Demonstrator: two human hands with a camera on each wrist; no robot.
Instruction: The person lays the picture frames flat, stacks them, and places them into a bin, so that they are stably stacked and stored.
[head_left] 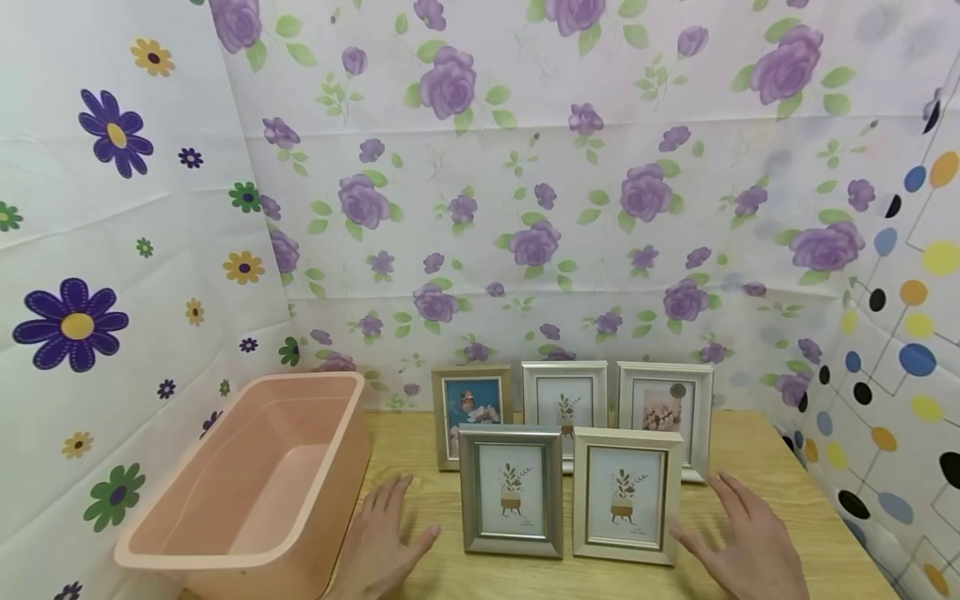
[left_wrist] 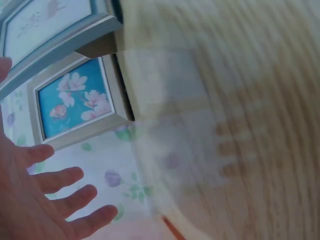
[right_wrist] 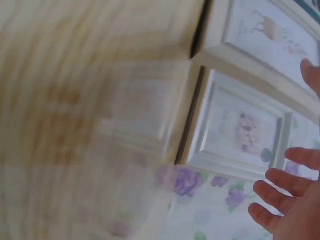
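My left grip, fingers spread wide, is at lower centre between the pink bin and the silver frame; at lower right, my right grip, also wide, perhaps touches the cream frame, with worktop room beyond.

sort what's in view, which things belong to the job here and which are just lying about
Likely the job:
grey frame, cream frame: fingers either side
back frames: close behind

Probably just around:
tub: role unclear
table
cloths
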